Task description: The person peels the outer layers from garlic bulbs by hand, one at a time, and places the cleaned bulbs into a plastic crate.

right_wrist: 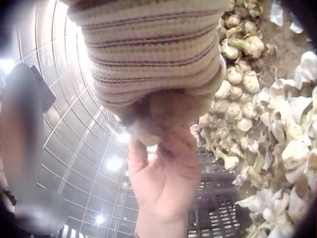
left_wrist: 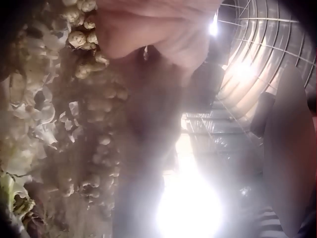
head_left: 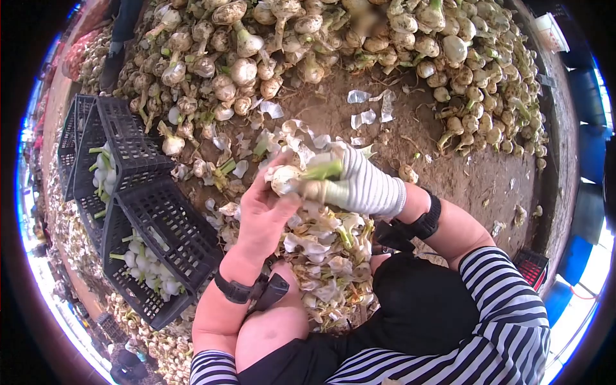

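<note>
In the head view a garlic bulb (head_left: 283, 179) with a short green stem (head_left: 323, 170) is held between both hands. The bare left hand (head_left: 264, 204) pinches the bulb between thumb and fingers. The right hand (head_left: 369, 183), in a striped white glove, has its fingers curled round the stem side. In the right wrist view the glove (right_wrist: 153, 54) hides most of the bulb, and the bare left hand (right_wrist: 166, 176) reaches up to it. The left wrist view shows part of the bare left hand (left_wrist: 153, 29); the bulb cannot be made out there.
Black crates (head_left: 168, 221) with white, green-stemmed bulbs (head_left: 146, 266) stand at the left. Unpeeled garlic (head_left: 247, 67) is heaped along the back and at the back right. Loose skins (head_left: 330, 256) lie between the person's legs and below the hands.
</note>
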`<control>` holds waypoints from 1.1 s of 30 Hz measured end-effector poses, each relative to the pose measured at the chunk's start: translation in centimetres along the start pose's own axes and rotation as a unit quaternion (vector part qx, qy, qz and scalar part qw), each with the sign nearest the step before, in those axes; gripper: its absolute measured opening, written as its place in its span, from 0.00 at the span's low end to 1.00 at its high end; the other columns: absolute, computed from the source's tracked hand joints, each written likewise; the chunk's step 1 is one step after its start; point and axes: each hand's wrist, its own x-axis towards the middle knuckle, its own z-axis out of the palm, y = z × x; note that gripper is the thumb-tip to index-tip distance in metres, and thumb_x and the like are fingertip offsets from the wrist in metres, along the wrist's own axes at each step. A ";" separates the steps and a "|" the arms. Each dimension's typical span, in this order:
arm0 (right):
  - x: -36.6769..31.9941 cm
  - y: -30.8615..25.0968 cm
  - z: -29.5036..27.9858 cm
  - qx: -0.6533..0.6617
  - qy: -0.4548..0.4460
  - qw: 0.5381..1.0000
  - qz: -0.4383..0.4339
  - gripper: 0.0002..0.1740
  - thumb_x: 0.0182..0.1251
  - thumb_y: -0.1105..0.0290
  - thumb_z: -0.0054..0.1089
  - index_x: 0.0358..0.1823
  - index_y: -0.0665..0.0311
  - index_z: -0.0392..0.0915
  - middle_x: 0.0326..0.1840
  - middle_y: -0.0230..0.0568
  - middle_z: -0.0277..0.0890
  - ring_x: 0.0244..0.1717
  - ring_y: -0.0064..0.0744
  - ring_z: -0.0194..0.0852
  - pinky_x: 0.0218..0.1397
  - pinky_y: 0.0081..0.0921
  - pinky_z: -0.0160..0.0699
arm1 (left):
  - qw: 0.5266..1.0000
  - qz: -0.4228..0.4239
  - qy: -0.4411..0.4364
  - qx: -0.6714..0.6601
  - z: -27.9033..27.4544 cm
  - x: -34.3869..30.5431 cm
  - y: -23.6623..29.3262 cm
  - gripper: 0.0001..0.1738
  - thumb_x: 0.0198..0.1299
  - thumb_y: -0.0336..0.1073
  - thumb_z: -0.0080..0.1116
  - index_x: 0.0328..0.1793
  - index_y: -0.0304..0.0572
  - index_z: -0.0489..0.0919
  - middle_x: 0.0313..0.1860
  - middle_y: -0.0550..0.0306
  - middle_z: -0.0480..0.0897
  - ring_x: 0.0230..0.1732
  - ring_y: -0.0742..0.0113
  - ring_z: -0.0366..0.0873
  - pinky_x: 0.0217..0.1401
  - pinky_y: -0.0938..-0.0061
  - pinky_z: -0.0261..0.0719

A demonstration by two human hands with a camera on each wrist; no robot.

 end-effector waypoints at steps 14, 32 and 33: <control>-0.1 0.3 0.2 0.064 0.151 0.986 -0.002 0.19 0.57 0.62 0.65 0.44 0.67 0.78 0.31 0.34 0.79 0.36 0.17 0.74 0.41 0.19 0.74 | 0.992 -0.088 0.055 -0.071 -0.3 0.5 -0.5 0.28 0.53 0.39 0.66 0.55 0.40 0.64 0.48 0.54 0.74 0.42 0.67 0.78 0.36 0.70 0.85; -0.4 -1.2 -0.9 0.196 0.107 0.965 0.140 0.14 0.59 0.65 0.64 0.40 0.69 0.80 0.29 0.30 0.78 0.30 0.16 0.72 0.33 0.18 0.73 | 0.974 -0.160 -0.001 -0.163 -1.5 0.6 0.6 0.33 0.50 0.23 0.65 0.64 0.35 0.67 0.50 0.57 0.76 0.50 0.70 0.75 0.52 0.75 0.76; -0.3 -0.7 -0.9 0.149 0.094 0.978 0.112 0.15 0.59 0.65 0.64 0.41 0.69 0.80 0.29 0.30 0.78 0.31 0.16 0.72 0.33 0.19 0.73 | 0.979 -0.138 0.015 -0.153 -1.1 0.7 0.4 0.33 0.50 0.23 0.65 0.64 0.35 0.67 0.50 0.57 0.76 0.51 0.70 0.75 0.54 0.74 0.76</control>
